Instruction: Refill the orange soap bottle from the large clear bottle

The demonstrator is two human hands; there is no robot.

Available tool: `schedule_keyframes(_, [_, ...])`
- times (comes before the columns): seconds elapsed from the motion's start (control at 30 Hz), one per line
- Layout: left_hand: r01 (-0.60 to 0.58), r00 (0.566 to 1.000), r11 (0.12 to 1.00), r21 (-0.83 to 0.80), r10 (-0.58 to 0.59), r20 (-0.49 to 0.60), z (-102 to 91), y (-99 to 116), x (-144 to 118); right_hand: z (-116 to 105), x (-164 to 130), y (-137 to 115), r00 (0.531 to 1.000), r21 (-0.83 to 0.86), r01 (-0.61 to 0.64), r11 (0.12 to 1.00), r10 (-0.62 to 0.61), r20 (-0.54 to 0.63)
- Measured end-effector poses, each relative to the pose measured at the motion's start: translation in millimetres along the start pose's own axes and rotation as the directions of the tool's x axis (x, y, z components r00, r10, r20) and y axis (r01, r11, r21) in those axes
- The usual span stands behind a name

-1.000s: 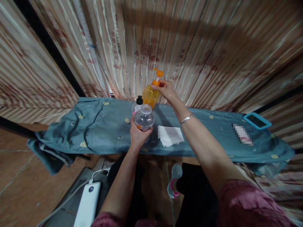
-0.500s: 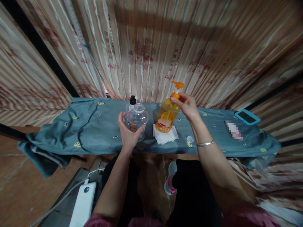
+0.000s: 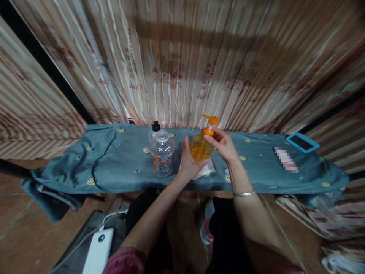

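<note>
Striped brown-cream curtain (image 3: 182,57) fills the back. In front of it a long table (image 3: 256,179) draped with teal patterned cloth (image 3: 108,163), loose end hanging off the left. Orange pump soap bottle (image 3: 201,146) stands mid-table on a white folded cloth (image 3: 205,172). Left hand (image 3: 189,163) wraps the bottle's lower body from the near-left side, fingers closed on it. Right hand (image 3: 224,144) pinches the bottle neck just under the orange pump head (image 3: 210,121), fingers closed there; silver bangle (image 3: 243,193) on that wrist. Clear empty plastic bottle (image 3: 162,154), no cap, stands just left of the soap bottle, untouched. Small black-capped bottle (image 3: 155,127) directly behind it. Teal-cased phone (image 3: 302,142) far right on table. White power bank (image 3: 98,255) with cable on the floor, lower left.
</note>
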State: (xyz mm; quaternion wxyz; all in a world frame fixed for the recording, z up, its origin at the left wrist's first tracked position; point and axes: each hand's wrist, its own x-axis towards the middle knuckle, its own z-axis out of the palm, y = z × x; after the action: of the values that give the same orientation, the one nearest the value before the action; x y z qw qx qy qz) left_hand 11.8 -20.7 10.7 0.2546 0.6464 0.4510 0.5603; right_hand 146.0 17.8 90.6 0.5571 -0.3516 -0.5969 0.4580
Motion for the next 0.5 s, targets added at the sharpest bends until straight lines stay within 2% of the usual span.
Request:
schedule_keyframes(0.1, [0.078,0.997,0.996,-0.051,-0.079,-0.016,13.3,-7.6,15.7,2.1,1.5,1.0,1.0,0.015,-0.01,1.0,0.01,0.028])
schedule_keyframes(0.17, [0.09,0.995,0.995,-0.044,-0.091,-0.029,16.1,-8.0,20.6,1.9,3.2,2.2,0.999,0.018,-0.019,1.0,0.018,0.048])
schedule_keyframes(0.3, [0.068,0.997,0.997,-0.02,-0.069,-0.037,13.3,-7.7,20.2,-2.7,4.9,0.3,0.99,0.005,-0.05,0.999,0.049,0.131])
schedule_keyframes(0.43, [0.08,0.997,0.997,0.006,-0.08,-0.024,9.0,-6.9,15.9,-8.1,5.3,-6.1,0.955,-0.003,-0.114,0.993,0.111,0.275])
schedule_keyframes(0.5, [0.095,0.995,0.995,0.009,-0.095,-0.023,8.3,-5.6,13.9,-8.2,5.4,-6.5,0.948,-0.006,-0.129,0.992,0.125,0.292])
